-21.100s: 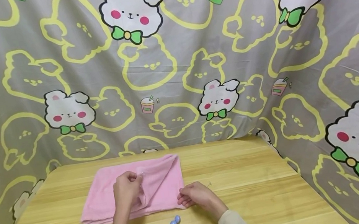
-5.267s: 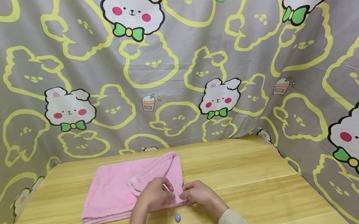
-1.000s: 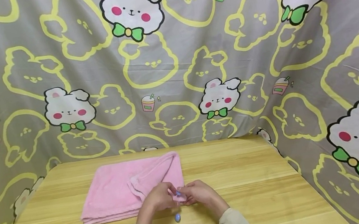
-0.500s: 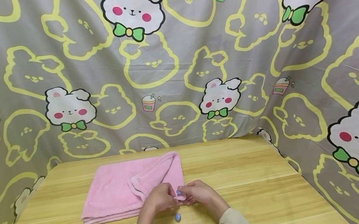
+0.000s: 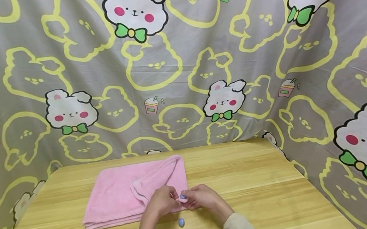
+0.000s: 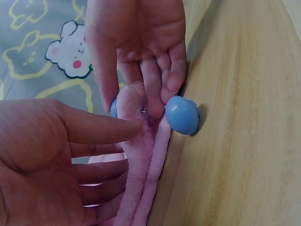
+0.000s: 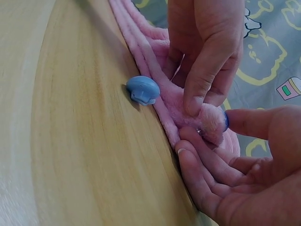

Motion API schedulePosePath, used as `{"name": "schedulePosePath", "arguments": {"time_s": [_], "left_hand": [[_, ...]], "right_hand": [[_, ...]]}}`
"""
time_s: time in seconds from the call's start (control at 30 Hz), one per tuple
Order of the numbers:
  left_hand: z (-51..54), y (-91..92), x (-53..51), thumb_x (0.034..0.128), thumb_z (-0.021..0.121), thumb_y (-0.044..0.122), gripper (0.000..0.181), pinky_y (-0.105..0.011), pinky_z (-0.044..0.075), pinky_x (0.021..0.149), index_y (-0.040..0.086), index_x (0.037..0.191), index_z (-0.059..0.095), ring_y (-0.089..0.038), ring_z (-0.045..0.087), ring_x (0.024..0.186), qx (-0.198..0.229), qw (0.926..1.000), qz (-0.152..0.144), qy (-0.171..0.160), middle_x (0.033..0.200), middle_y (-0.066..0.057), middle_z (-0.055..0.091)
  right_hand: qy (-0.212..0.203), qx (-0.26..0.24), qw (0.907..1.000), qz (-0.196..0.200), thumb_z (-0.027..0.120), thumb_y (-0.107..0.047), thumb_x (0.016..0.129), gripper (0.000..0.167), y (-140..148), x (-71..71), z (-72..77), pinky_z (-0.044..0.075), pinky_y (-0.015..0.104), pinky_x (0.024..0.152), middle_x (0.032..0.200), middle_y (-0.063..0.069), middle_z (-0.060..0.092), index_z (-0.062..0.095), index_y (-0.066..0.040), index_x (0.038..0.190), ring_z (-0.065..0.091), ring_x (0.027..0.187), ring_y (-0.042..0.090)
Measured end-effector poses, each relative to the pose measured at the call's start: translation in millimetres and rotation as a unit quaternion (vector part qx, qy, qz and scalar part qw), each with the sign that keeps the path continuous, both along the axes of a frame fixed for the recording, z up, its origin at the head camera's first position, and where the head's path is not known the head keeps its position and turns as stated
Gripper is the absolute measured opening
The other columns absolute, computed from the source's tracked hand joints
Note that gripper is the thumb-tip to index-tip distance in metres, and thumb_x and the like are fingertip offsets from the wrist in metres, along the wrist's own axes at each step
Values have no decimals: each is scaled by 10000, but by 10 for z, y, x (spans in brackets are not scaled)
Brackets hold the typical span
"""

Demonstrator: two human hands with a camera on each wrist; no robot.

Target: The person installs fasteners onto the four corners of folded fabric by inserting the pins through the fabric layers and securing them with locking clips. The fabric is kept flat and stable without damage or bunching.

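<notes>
A folded pink cloth [image 5: 116, 191] lies on the table, one layer turned back. At its near right corner the left hand [image 5: 162, 202] pinches the fuzzy edge between thumb and fingers. The right hand [image 5: 203, 198] holds the same corner, its thumb pressing a blue clip piece [image 7: 226, 120] against the cloth, fingers beneath. Something small and clear shows at the fold in the left wrist view, partly hidden. A second blue clip [image 6: 182, 116] with a rounded top rests on the wood beside the cloth's edge, touched by neither hand.
The wooden table [image 5: 251, 183] extends to both sides of the cloth. A grey curtain [image 5: 163, 74] with yellow outlines and white cartoon animals stands behind and at the sides. Both forearms wear black wrist devices over light sleeves.
Since about a second ago both hands stay at the corner, the pinched edge slightly shifted. Against the oldest frame, one of two blue clips has left the table for the corner, and the left hand has moved right.
</notes>
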State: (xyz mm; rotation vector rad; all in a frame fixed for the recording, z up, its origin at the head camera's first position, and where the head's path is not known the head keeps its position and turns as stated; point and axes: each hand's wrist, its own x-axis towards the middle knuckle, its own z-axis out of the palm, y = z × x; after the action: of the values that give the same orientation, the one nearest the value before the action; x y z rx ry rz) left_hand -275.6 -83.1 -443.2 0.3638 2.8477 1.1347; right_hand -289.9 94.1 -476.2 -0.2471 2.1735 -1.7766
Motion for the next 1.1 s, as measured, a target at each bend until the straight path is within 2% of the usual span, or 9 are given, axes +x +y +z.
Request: {"name": "schedulePosePath", "arguments": {"time_s": [0.27, 0.4, 0.6, 0.7, 0.93, 1.1], "left_hand": [[-12, 1, -10, 716, 765, 2, 152, -302, 419, 607, 71, 732, 630, -172, 508, 650, -4, 9999, -41, 101, 703, -22, 594], [-16, 0, -19, 705, 766, -12, 145, -288, 413, 558, 67, 703, 645, -157, 503, 604, 119, 9995, 35, 279, 646, -4, 578], [14, -35, -55, 730, 813, 41, 165, -296, 439, 568, 82, 685, 659, -147, 534, 596, 324, 9960, 413, 716, 628, -5, 625], [54, -60, -66, 742, 806, 41, 153, -302, 443, 580, 84, 700, 665, -148, 535, 602, 406, 9939, 607, 828, 639, -5, 629], [144, -156, -95, 784, 790, 77, 116, -311, 432, 609, 108, 725, 695, -146, 546, 630, 654, 9865, 1144, 972, 662, 19, 647], [193, -335, -128, 820, 768, 119, 57, -328, 467, 655, 96, 787, 728, -150, 596, 676, 893, 9778, 1599, 1017, 727, -6, 711]], "right_hand": [[-1, 27, 10000, -79, 624, -223, 979, 356, -5, 3, -4, 583, 268, 647, 804, 144, 747, 710, 120, 1014, 647, 640, 90], [-61, 18, 10000, -59, 612, -251, 999, 375, 7, -2, -5, 584, 266, 652, 810, 132, 749, 714, 110, 1020, 654, 648, 92], [-178, -58, 9998, -37, 506, -347, 1060, 506, 20, -8, 7, 589, 268, 660, 808, 105, 743, 706, 116, 1021, 662, 661, 87], [-213, -88, 9997, -61, 475, -360, 1071, 534, 20, -8, 11, 590, 269, 657, 801, 88, 738, 694, 123, 1008, 663, 659, 88], [-239, -40, 9997, 13, 506, -216, 1051, 395, 22, -4, -1, 582, 256, 660, 813, 87, 741, 682, 134, 996, 650, 656, 83], [-232, -14, 9997, 3, 527, -180, 1034, 347, 17, -11, -2, 583, 254, 662, 794, 62, 730, 688, 125, 989, 648, 656, 82]]}}
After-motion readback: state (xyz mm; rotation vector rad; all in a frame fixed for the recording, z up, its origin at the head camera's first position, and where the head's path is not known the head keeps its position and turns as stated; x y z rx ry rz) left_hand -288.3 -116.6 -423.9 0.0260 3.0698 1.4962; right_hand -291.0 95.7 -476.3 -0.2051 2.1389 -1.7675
